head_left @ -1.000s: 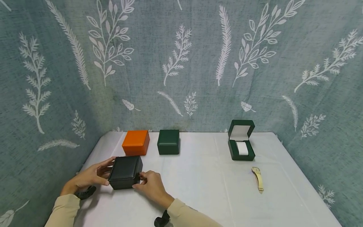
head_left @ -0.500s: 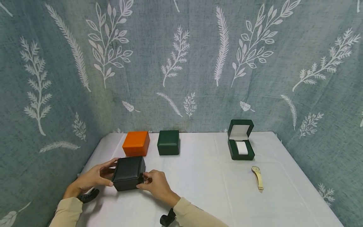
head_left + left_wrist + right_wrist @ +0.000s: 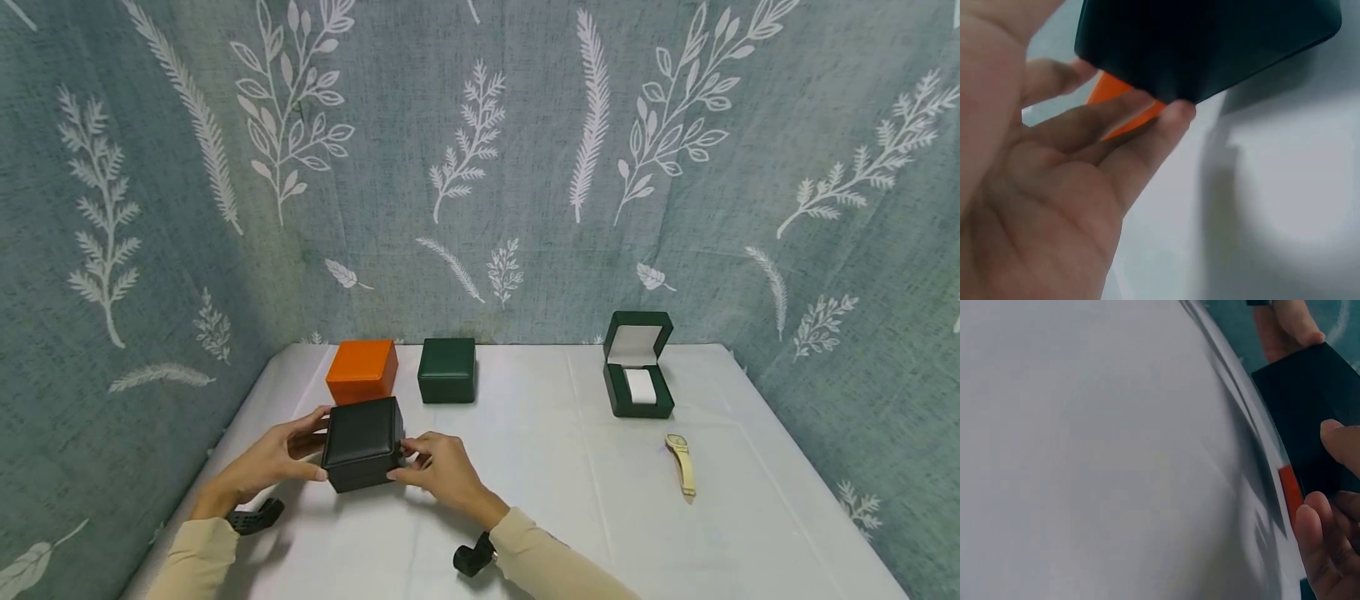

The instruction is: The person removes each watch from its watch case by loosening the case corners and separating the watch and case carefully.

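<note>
- The left hand's grip (image 3: 273, 458) is spread fairly wide across the left side of a black box (image 3: 363, 446), the thumb at the near corner and the fingers towards the far one.
- In the left wrist view the fingertips (image 3: 1179, 112) touch the box's lower edge, with a gap between palm and box.
- The right hand's grip (image 3: 447, 468) is narrower, thumb and fingers bent in a pinch at the right side of the same box.
- The right wrist view shows that thumb (image 3: 1335, 434) lying against a dark face, with other fingers below it (part of this hand runs out of the picture).
- The black box, lid down, is held between both hands above the left part of the white-covered table (image 3: 540, 500), its shadow falling on the cloth.
- Just behind it stands an orange box (image 3: 362, 371); whether the two touch, I cannot tell.
- A closed green box (image 3: 447, 371) stands beside the orange one, a gap between them.
- Well apart, to the right, a second green box (image 3: 630, 408) has its lid raised over a white cushion (image 3: 640, 387), with a gold watch (image 3: 681, 463) lying in front.
</note>
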